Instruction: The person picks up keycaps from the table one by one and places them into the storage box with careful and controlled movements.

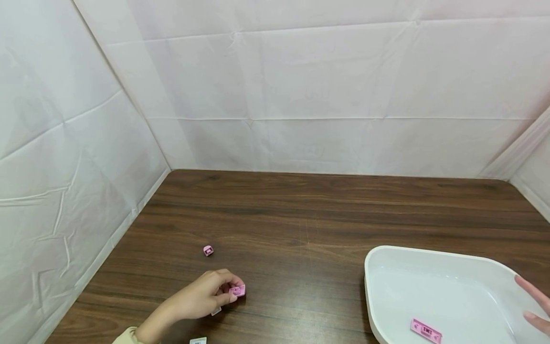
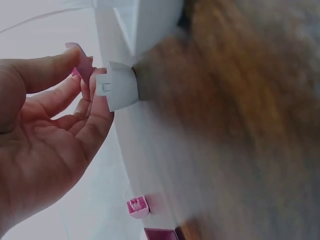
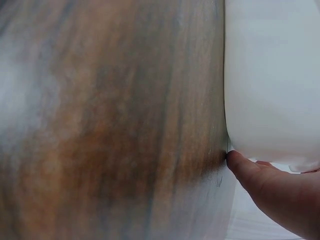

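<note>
My left hand (image 1: 199, 295) pinches a pink keycap (image 1: 237, 290) between thumb and fingers, its hollow underside partly showing. Beside the fingers, a white keycap (image 2: 123, 87) sits on the table; the head view shows it mostly hidden under the hand. A small pink keycap (image 1: 208, 250) lies beyond the left hand. At the right, my right hand (image 1: 537, 303) is at the side of a white tray (image 1: 388, 247), its fingers fairly straight and the rest cut off by the frame. A long pink keycap (image 1: 426, 331) lies inside the tray.
Another white keycap (image 1: 198, 340) shows at the bottom edge of the head view. A larger pink piece (image 2: 161, 234) is cut off at the bottom of the left wrist view. White cloth (image 1: 301, 95) surrounds the brown wooden table (image 1: 301, 205) at back and sides.
</note>
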Action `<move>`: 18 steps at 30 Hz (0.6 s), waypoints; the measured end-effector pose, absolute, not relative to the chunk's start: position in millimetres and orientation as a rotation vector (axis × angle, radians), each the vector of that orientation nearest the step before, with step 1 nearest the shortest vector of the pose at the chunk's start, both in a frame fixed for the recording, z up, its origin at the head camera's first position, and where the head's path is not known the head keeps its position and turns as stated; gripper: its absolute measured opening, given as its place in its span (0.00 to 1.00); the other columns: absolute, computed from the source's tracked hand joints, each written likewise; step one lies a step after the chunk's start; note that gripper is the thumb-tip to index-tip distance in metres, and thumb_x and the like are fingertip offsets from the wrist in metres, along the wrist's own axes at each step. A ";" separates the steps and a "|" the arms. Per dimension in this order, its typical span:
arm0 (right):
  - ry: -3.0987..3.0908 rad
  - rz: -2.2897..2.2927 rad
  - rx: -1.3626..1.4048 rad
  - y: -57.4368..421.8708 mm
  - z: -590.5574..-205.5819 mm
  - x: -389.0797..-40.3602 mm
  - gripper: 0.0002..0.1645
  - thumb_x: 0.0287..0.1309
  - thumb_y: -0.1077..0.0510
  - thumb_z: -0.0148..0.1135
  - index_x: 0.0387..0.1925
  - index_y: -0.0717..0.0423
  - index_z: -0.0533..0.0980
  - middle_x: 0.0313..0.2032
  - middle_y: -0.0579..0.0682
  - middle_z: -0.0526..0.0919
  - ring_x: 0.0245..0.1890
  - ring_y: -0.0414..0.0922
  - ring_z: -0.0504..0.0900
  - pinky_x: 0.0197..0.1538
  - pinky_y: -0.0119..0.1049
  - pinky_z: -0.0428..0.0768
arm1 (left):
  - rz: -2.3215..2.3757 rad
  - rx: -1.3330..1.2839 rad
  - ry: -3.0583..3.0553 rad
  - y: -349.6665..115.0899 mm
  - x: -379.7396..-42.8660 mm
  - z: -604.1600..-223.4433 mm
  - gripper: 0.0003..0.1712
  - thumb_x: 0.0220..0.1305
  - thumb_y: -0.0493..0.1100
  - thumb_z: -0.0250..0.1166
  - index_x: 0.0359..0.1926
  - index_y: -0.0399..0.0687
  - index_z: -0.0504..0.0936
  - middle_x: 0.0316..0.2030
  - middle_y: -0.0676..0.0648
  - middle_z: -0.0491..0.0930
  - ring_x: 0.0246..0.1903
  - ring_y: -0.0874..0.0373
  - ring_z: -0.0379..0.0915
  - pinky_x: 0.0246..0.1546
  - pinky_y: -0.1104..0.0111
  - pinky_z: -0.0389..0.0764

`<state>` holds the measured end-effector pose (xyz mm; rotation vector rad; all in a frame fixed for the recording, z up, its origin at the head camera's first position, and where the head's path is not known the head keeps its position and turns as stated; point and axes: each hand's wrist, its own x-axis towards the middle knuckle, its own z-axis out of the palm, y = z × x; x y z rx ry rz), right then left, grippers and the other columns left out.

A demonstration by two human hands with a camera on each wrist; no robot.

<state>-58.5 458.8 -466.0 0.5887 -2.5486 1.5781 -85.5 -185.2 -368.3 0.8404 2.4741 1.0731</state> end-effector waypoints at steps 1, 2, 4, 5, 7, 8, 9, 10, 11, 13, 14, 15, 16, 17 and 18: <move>-2.555 1.572 0.573 458.3 -466.0 -58.1 0.50 0.59 0.79 0.38 0.66 0.22 0.48 0.49 0.08 0.60 0.42 0.15 0.66 0.35 0.09 0.63 | 1.088 0.836 2.466 -185.7 -85.3 -368.0 0.08 0.61 0.37 0.59 0.41 0.39 0.77 0.32 0.55 0.73 0.29 0.69 0.66 0.30 0.75 0.73; -2.533 1.588 0.591 458.1 -466.5 -58.7 0.50 0.58 0.80 0.37 0.66 0.24 0.49 0.50 0.09 0.60 0.42 0.15 0.67 0.35 0.10 0.64 | 1.100 0.832 2.458 -186.0 -85.0 -367.6 0.08 0.61 0.38 0.59 0.41 0.39 0.77 0.32 0.55 0.73 0.29 0.69 0.66 0.29 0.75 0.72; -2.506 1.640 0.617 458.6 -467.0 -59.2 0.49 0.59 0.80 0.35 0.66 0.25 0.49 0.50 0.10 0.62 0.43 0.16 0.68 0.35 0.10 0.65 | 1.103 0.839 2.463 -186.2 -84.7 -367.3 0.08 0.61 0.39 0.59 0.41 0.40 0.78 0.32 0.56 0.73 0.29 0.70 0.66 0.29 0.75 0.72; -2.489 1.648 0.645 459.1 -467.3 -59.7 0.49 0.59 0.80 0.34 0.67 0.27 0.49 0.51 0.11 0.62 0.43 0.17 0.68 0.35 0.10 0.66 | 1.105 0.840 2.464 -186.1 -84.7 -367.2 0.09 0.62 0.39 0.59 0.41 0.40 0.78 0.32 0.56 0.73 0.29 0.70 0.66 0.30 0.75 0.72; -2.453 1.697 0.706 460.6 -467.6 -60.7 0.48 0.59 0.81 0.32 0.68 0.29 0.49 0.52 0.13 0.62 0.44 0.18 0.69 0.36 0.11 0.66 | 1.115 0.837 2.457 -185.7 -84.7 -366.9 0.09 0.62 0.40 0.58 0.41 0.40 0.78 0.32 0.55 0.75 0.29 0.70 0.67 0.29 0.75 0.73; -2.415 1.768 0.752 461.8 -467.8 -61.6 0.47 0.59 0.81 0.31 0.68 0.31 0.49 0.53 0.15 0.64 0.45 0.19 0.70 0.37 0.11 0.67 | 1.116 0.835 2.455 -185.3 -84.8 -366.8 0.10 0.63 0.41 0.58 0.42 0.40 0.78 0.32 0.55 0.75 0.28 0.70 0.67 0.29 0.75 0.73; -2.404 1.801 0.772 462.5 -467.4 -61.8 0.47 0.60 0.80 0.30 0.68 0.31 0.49 0.53 0.16 0.64 0.45 0.19 0.70 0.37 0.12 0.67 | 1.123 0.832 2.446 -184.9 -84.7 -366.5 0.10 0.63 0.41 0.57 0.42 0.40 0.78 0.31 0.54 0.76 0.27 0.70 0.67 0.28 0.75 0.73; -2.396 1.814 0.790 462.7 -467.0 -62.2 0.46 0.60 0.80 0.30 0.68 0.32 0.49 0.53 0.16 0.64 0.45 0.20 0.70 0.37 0.12 0.67 | 1.134 0.836 2.436 -184.6 -84.7 -366.3 0.11 0.64 0.41 0.57 0.42 0.39 0.77 0.31 0.54 0.76 0.27 0.70 0.67 0.28 0.75 0.73; -2.364 1.887 0.832 463.7 -466.8 -62.8 0.45 0.61 0.80 0.29 0.68 0.32 0.49 0.53 0.18 0.65 0.46 0.21 0.71 0.38 0.12 0.68 | 1.146 0.834 2.423 -184.2 -84.6 -365.9 0.11 0.64 0.41 0.57 0.43 0.39 0.77 0.31 0.53 0.76 0.26 0.70 0.67 0.27 0.75 0.74; -2.343 1.993 0.849 464.5 -466.0 -63.2 0.44 0.63 0.78 0.28 0.68 0.31 0.50 0.53 0.18 0.66 0.46 0.22 0.71 0.38 0.13 0.69 | 1.177 0.843 2.399 -183.4 -83.9 -365.2 0.12 0.65 0.41 0.56 0.44 0.38 0.77 0.30 0.52 0.76 0.25 0.69 0.69 0.26 0.74 0.74; -2.334 2.030 0.853 464.5 -465.4 -63.4 0.44 0.63 0.77 0.27 0.68 0.30 0.50 0.53 0.18 0.66 0.46 0.22 0.71 0.38 0.14 0.69 | 1.187 0.848 2.394 -182.8 -83.7 -364.8 0.12 0.65 0.41 0.56 0.44 0.38 0.76 0.30 0.51 0.77 0.25 0.69 0.69 0.26 0.74 0.75; -2.297 2.091 0.887 464.1 -464.9 -63.7 0.44 0.63 0.78 0.25 0.68 0.31 0.50 0.54 0.20 0.66 0.47 0.23 0.72 0.39 0.14 0.70 | 1.203 0.854 2.384 -182.4 -83.4 -364.4 0.12 0.65 0.41 0.55 0.45 0.38 0.76 0.30 0.50 0.77 0.25 0.68 0.70 0.26 0.74 0.75; -2.283 2.136 0.890 463.7 -464.7 -63.7 0.44 0.63 0.77 0.24 0.68 0.31 0.50 0.54 0.20 0.66 0.47 0.23 0.72 0.39 0.15 0.70 | 1.215 0.860 2.378 -181.9 -83.2 -364.1 0.12 0.65 0.41 0.55 0.45 0.37 0.76 0.30 0.50 0.77 0.26 0.67 0.71 0.27 0.74 0.75; -2.284 2.137 0.887 463.1 -464.4 -63.5 0.44 0.63 0.77 0.24 0.68 0.31 0.50 0.55 0.20 0.66 0.47 0.23 0.72 0.39 0.15 0.70 | 1.228 0.858 2.371 -181.2 -83.0 -363.7 0.13 0.65 0.41 0.55 0.45 0.37 0.76 0.31 0.49 0.77 0.27 0.67 0.71 0.27 0.73 0.75; -2.299 2.116 0.876 462.0 -464.1 -63.3 0.44 0.63 0.77 0.24 0.68 0.30 0.50 0.55 0.19 0.65 0.47 0.23 0.71 0.39 0.14 0.70 | 1.244 0.859 2.359 -180.6 -82.7 -363.4 0.13 0.65 0.41 0.55 0.46 0.37 0.76 0.31 0.49 0.78 0.27 0.67 0.71 0.27 0.73 0.76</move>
